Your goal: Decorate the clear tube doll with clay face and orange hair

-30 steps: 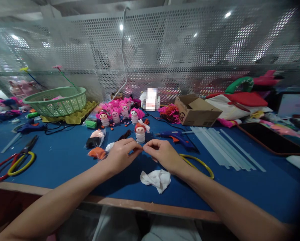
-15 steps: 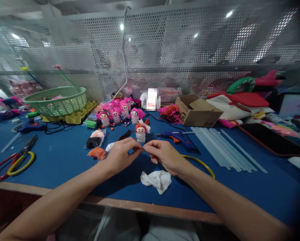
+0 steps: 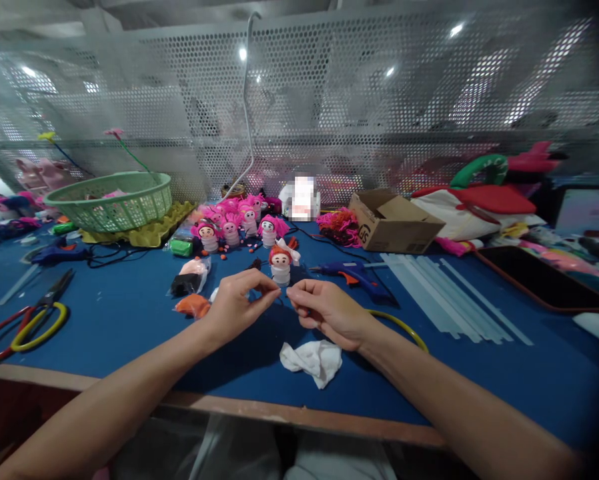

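Observation:
My left hand [image 3: 242, 300] is closed in a pinch, thumb against forefinger; whatever lies between the tips is too small to make out. Facing it across a narrow gap, my right hand [image 3: 329, 310] pinches in the same way, its contents also too small to name. Just behind the fingertips stands a small doll [image 3: 280, 263] with orange-red hair, a white bow and a pale ribbed body. A crumpled white tissue [image 3: 312, 362] lies in front of my hands. Left of my left hand are bags of orange clay [image 3: 193, 305] and black clay [image 3: 187, 283].
Several pink-haired dolls [image 3: 231, 230] stand at the back. A blue glue gun [image 3: 357, 275], glue sticks [image 3: 444, 297] and a cardboard box [image 3: 397, 223] are to the right. Scissors [image 3: 42, 317] and a green basket [image 3: 109, 203] are on the left.
My fingertips, which were touching or nearly so, have parted slightly, the left hand shifting a little left. The doll and tissue have stayed put.

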Demonstrator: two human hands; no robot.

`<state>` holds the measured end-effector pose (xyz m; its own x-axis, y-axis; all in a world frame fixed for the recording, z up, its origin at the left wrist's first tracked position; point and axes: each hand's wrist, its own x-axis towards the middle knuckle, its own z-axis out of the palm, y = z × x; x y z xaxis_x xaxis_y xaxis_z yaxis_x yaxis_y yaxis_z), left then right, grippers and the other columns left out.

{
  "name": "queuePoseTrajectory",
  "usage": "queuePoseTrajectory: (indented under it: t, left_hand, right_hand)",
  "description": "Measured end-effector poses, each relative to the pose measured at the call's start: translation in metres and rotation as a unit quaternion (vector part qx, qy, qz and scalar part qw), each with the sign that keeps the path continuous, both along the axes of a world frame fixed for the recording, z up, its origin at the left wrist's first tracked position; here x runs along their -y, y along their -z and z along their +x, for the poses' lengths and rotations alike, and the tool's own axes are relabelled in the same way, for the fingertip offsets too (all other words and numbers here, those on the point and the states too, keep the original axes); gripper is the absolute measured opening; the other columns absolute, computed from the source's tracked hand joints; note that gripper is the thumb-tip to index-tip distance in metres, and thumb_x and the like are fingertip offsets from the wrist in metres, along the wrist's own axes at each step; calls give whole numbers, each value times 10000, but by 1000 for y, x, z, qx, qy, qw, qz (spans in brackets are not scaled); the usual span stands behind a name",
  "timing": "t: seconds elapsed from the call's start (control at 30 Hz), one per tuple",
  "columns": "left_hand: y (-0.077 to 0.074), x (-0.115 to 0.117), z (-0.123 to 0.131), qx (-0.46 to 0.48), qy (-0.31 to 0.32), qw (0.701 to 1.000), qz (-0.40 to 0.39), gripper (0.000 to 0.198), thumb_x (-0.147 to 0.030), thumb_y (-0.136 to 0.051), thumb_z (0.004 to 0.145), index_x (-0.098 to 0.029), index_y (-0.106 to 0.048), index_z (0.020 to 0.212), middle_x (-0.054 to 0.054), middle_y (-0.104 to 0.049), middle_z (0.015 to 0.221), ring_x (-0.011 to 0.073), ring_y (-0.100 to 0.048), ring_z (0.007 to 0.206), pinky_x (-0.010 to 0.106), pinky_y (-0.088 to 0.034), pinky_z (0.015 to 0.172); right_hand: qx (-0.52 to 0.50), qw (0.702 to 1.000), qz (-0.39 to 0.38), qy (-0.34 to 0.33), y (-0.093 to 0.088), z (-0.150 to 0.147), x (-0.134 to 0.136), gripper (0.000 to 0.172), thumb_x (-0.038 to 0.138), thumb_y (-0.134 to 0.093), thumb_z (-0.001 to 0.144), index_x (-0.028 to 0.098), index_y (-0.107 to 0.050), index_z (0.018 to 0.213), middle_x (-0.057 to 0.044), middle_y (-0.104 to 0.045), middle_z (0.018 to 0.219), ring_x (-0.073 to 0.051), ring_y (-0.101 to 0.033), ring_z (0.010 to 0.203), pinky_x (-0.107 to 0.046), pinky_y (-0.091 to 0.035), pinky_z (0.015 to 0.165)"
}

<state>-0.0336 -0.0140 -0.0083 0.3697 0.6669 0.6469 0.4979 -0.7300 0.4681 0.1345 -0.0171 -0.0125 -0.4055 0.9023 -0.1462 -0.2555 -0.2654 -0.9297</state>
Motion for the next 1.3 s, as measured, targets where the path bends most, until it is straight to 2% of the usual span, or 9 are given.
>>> queuePoseTrajectory:
  t: [0.37,0.57,0.73,0.87,1.1,1.3]
  left_hand:
    - [-2,0,0,-1,-5,1000,-18,79,-193,-565,751,-141,-603,706,20,-625,657,95,-564,604,198,-449,577]
    - [-1,-1,-1,-9,-5,1000,-29,80,-190,-566,751,-140,-605,702,18,-627,664,94,-563,607,199,-440,582]
    - [2,-2,0,-28,6,999,-43,65,-178,-566,747,-137,-609,719,19,-630,678,93,-566,619,193,-436,588]
    - [5,-2,-1,-71,17,995,-60,56,-170,-560,744,-145,-610,735,15,-634,691,94,-569,631,188,-432,591]
    - [7,-4,-1,-152,6,986,-67,65,-169,-548,741,-153,-611,738,16,-632,687,109,-569,636,206,-428,611]
    - [10,-9,-3,-319,12,947,-35,105,-170,-513,763,-169,-618,763,25,-651,733,156,-584,694,253,-386,616]
  right_hand:
    - [27,1000,-5,11,1,2,-1,309,389,-713,564,120,-586,648,3,-531,595,-37,-382,469,-167,-233,381]
    - [53,998,21,17,1,0,0,341,448,-647,627,143,-502,580,36,-470,542,-36,-359,434,-165,-221,358]
    - [65,996,41,35,2,1,-2,308,413,-670,607,159,-501,653,46,-481,565,-42,-376,446,-166,-246,362]
    - [82,995,50,33,4,4,-4,289,370,-691,584,142,-539,677,30,-503,587,-40,-381,453,-167,-254,362]
    - [121,990,44,53,8,5,-9,302,431,-586,678,143,-523,613,37,-471,519,-33,-379,405,-157,-251,338]
    - [135,986,75,58,6,5,-8,214,332,-635,638,139,-548,670,40,-493,550,-32,-385,408,-162,-269,339]
